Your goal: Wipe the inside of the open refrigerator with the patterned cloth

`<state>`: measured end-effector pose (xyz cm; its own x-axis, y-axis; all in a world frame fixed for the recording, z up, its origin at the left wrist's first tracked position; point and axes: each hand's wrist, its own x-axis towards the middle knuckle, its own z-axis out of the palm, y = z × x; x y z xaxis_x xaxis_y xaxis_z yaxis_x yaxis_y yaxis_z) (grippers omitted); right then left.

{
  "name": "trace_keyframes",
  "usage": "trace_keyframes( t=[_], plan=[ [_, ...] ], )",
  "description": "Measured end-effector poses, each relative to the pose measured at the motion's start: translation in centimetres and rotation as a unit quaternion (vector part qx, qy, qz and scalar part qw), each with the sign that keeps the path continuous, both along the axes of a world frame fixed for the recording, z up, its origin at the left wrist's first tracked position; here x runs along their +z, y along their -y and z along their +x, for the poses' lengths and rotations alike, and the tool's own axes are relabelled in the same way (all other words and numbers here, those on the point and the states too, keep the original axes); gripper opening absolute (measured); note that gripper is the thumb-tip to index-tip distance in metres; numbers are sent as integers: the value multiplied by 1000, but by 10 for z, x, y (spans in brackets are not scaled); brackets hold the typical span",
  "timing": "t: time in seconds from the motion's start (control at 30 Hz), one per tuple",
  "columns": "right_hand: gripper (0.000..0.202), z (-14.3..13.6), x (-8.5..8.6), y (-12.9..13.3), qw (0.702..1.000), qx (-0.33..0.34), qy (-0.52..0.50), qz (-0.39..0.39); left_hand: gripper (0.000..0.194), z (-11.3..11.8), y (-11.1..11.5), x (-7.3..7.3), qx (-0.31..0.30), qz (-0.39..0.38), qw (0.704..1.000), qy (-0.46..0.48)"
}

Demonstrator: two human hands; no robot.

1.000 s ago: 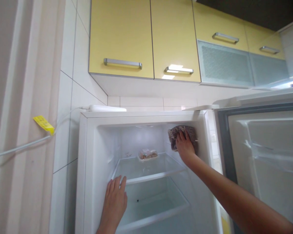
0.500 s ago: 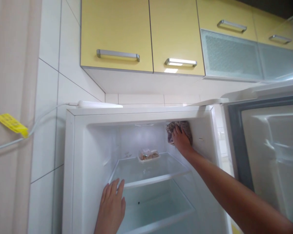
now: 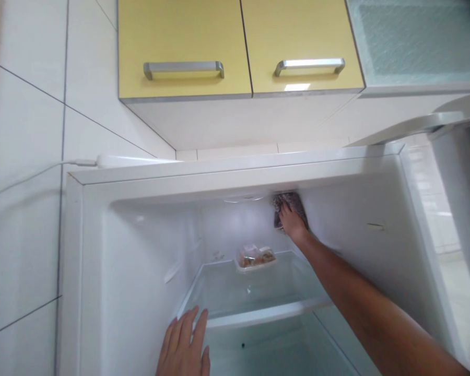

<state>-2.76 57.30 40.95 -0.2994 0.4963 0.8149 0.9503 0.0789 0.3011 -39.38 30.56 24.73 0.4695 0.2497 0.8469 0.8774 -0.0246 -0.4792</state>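
Deep inside the refrigerator (image 3: pixel 235 166), my right hand (image 3: pixel 292 222) presses a dark, mottled cloth (image 3: pixel 296 201) into the upper back corner on the right. Its fingers lie over the cloth and grip it. My left hand (image 3: pixel 185 344) is low in the view, its fingers stretched out and holding nothing. It is by the left end of the front edge of the upper glass shelf (image 3: pixel 227 292); whether it touches the shelf I cannot tell. A clear plastic container with brownish food (image 3: pixel 255 257) sits at the back of that shelf.
Yellow cabinets (image 3: pixel 184 31) hang above the refrigerator. The opened door (image 3: pixel 460 172) is at the right. A white device (image 3: pixel 133 161) with a cable (image 3: pixel 27 181) lies on top at the left, next to the tiled wall (image 3: pixel 27 130). A lower shelf (image 3: pixel 274 350) shows below.
My view has moved closer to the refrigerator. My right hand and the cloth have gone further back along the right side. My left hand remains stretched out near the shelf edge.
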Motion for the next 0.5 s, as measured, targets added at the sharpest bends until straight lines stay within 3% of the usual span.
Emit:
trace_keyframes(
  t=[0.13, 0.23, 0.5],
  plan=[
    [42, -1, -12, -20, 999, 15, -15, -32, 49, 2, 6, 4, 11, -16, 1000, -4],
    [38, 2, -22, -16, 997, 24, -13, -72, 52, 5, 10, 6, 13, -28, 1000, 6],
    [27, -13, -57, 51, 981, 33, -65, -182, 48, 13, 15, 13, -5, 0, 1000, 5]
  ],
)
